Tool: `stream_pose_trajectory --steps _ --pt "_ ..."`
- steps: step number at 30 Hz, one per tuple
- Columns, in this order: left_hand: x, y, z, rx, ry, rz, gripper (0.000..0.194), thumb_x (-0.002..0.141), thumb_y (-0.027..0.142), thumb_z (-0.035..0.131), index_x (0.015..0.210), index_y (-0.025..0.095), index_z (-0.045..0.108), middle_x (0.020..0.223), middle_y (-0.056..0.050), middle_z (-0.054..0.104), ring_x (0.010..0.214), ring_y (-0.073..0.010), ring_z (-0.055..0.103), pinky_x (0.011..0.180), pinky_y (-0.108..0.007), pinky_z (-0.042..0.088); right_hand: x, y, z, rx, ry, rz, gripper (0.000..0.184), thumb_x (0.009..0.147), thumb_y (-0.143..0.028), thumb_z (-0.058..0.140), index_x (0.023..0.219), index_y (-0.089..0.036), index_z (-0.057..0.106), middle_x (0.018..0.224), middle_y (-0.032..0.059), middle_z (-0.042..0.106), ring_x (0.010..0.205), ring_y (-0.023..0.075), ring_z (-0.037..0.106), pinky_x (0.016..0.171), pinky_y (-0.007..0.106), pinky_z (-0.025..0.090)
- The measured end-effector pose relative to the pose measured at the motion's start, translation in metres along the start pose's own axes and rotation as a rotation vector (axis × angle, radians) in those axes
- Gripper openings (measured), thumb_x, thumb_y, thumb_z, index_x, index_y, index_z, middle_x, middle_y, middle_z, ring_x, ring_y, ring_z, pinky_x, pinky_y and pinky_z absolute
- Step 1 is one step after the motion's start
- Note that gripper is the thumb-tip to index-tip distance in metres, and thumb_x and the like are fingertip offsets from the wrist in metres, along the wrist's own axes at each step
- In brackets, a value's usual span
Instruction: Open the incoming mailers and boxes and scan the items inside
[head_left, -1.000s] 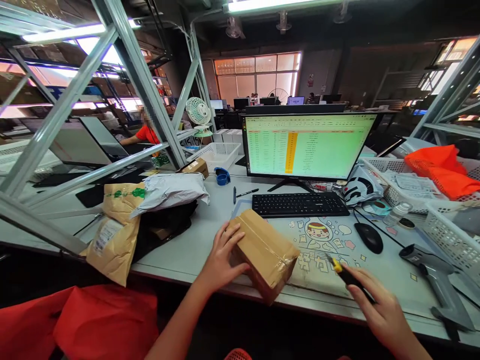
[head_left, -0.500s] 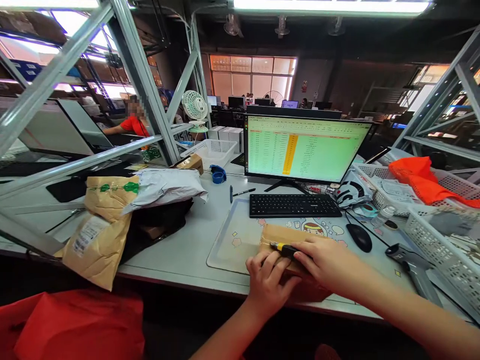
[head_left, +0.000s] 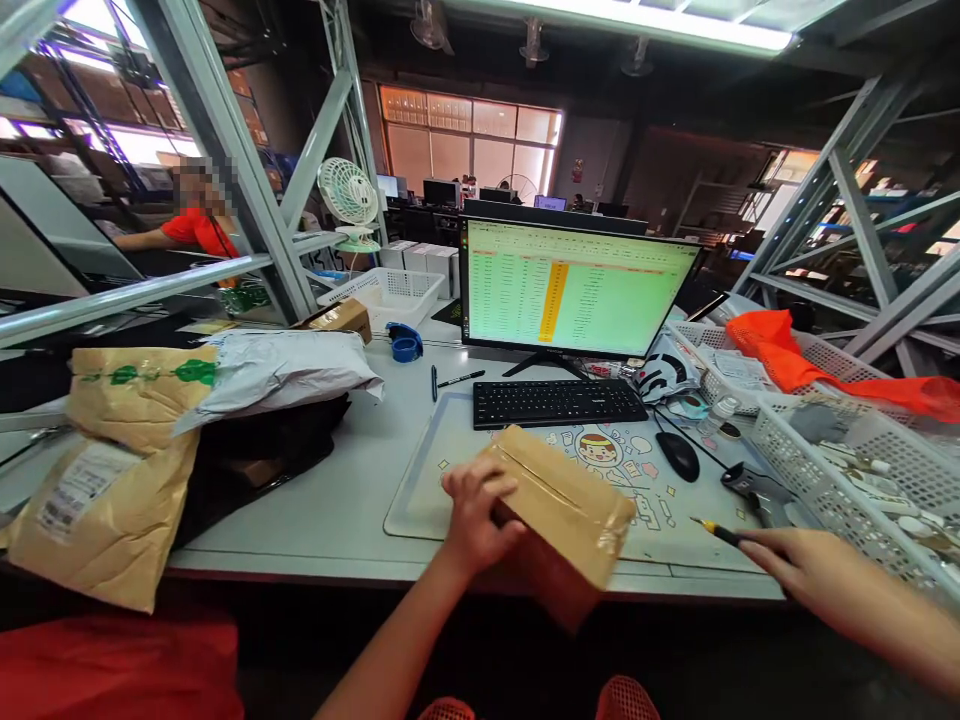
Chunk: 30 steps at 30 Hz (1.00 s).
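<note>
A brown cardboard box (head_left: 562,495) is tilted at the desk's front edge, over the printed desk mat (head_left: 420,490). Tape covers its top, and a long dark line like a slit runs along it. My left hand (head_left: 480,510) grips the box's left end, fingers on top and thumb on the near side. Off to the right, apart from the box, my right hand (head_left: 806,560) is closed around a utility knife (head_left: 716,531), its yellow-and-black body pointing left toward the box.
Behind the mat stand a keyboard (head_left: 559,402) and a monitor (head_left: 570,290). A mouse (head_left: 677,457), a barcode scanner (head_left: 754,487) and white baskets (head_left: 832,500) sit on the right. Parcels (head_left: 127,470) pile up at left, near a metal frame (head_left: 225,170). A co-worker's sleeve (head_left: 199,232) shows beyond.
My right hand has drawn the knife away from the box to the right. The box has been turned and tipped, with my left hand now at its left end. The view has shifted right.
</note>
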<state>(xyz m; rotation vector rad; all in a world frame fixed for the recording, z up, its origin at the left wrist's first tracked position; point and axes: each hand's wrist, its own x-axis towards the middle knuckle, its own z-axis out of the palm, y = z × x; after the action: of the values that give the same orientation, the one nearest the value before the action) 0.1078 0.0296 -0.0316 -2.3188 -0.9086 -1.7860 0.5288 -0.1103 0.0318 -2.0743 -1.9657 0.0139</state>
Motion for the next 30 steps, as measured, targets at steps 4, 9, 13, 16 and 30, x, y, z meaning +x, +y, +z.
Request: stream_pose_trajectory --steps 4,9,13,16,30 --pt "0.01 0.01 -0.029 -0.07 -0.2 -0.088 0.049 0.098 0.057 0.033 0.114 0.025 0.065 0.136 -0.012 0.06 0.135 -0.0348 0.045 0.108 -0.056 0.03 0.027 -0.013 0.067 -0.041 0.11 0.099 0.056 0.095 -0.048 0.039 0.117 -0.007 0.072 0.099 0.0198 0.074 0.09 0.0354 0.071 0.081 0.052 0.058" --pt "0.001 0.078 -0.055 0.001 -0.517 0.003 0.087 0.077 0.059 0.069 0.149 0.018 0.043 0.15 -0.018 0.051 0.145 -0.0411 0.037 0.117 -0.062 0.029 0.037 -0.108 0.079 0.181 0.25 -0.195 0.051 0.101 -0.048 0.041 0.133 -0.013 0.06 0.135 0.02 0.059 0.125 0.0335 0.057 0.103 0.055 0.051" --pt "-0.007 0.092 -0.049 0.187 -0.423 0.02 0.074 0.084 0.036 0.067 0.149 0.011 0.042 0.15 -0.021 0.051 0.147 -0.039 0.037 0.115 -0.06 0.037 0.025 -0.168 0.057 0.375 0.049 -0.731 0.059 0.1 -0.037 0.053 0.154 -0.02 0.036 0.159 0.0134 0.036 0.147 0.0276 0.034 0.115 0.047 0.043" --pt "-0.014 0.091 -0.038 0.25 -0.323 0.057 0.061 0.088 0.032 0.063 0.143 0.01 0.049 0.145 -0.021 0.057 0.145 -0.0368 0.04 0.115 -0.058 0.037 0.027 -0.183 0.066 0.424 0.203 -0.843 0.052 0.101 -0.024 0.05 0.152 -0.017 0.039 0.153 0.0137 0.046 0.148 0.0281 0.033 0.115 0.05 0.044" --pt "0.046 0.066 -0.055 -0.155 -0.163 0.259 0.051 0.099 0.062 0.035 0.071 0.022 0.052 0.067 -0.002 0.054 0.068 -0.0183 0.052 0.078 -0.04 0.049 0.038 -0.201 0.095 0.721 0.697 -0.138 0.047 0.104 -0.04 0.042 0.066 -0.02 0.061 0.058 0.0041 0.06 0.054 0.0178 0.058 0.053 0.03 0.046"
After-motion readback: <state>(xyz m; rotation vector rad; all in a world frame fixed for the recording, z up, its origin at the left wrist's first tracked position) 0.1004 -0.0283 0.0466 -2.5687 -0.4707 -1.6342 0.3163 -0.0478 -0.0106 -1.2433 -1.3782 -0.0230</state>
